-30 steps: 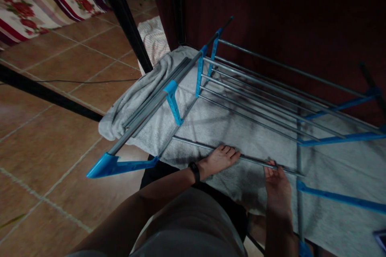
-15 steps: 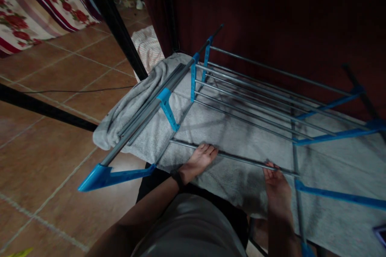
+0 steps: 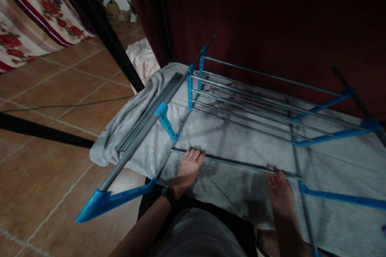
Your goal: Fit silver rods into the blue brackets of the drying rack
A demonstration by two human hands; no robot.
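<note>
A partly assembled rack of grey metal tubes and blue plastic brackets lies on the grey blanket in front of me. My left hand (image 3: 189, 167) wraps over a loose-looking metal tube (image 3: 238, 163) close to its left end. Near the other end, my right hand (image 3: 280, 189) holds the same tube with its palm turned up and fingers around it. The tube spans between the two side poles of the rack, its ends close to each. Beyond it, several parallel tubes (image 3: 247, 106) join blue slotted brackets (image 3: 189, 88).
Several spare tubes (image 3: 150, 110) lie on the folded blanket (image 3: 105, 138) at left, beside a blue corner bracket (image 3: 96, 205) jutting over its edge. Black frame poles (image 3: 105, 28) rise at left. A dark red curtain (image 3: 256, 16) hangs behind. A cable (image 3: 66, 105) crosses the tiled floor.
My left hand has slid leftward along the tube, closer to its left end. The right hand keeps about the same place on it. The whole view has shifted slightly.
</note>
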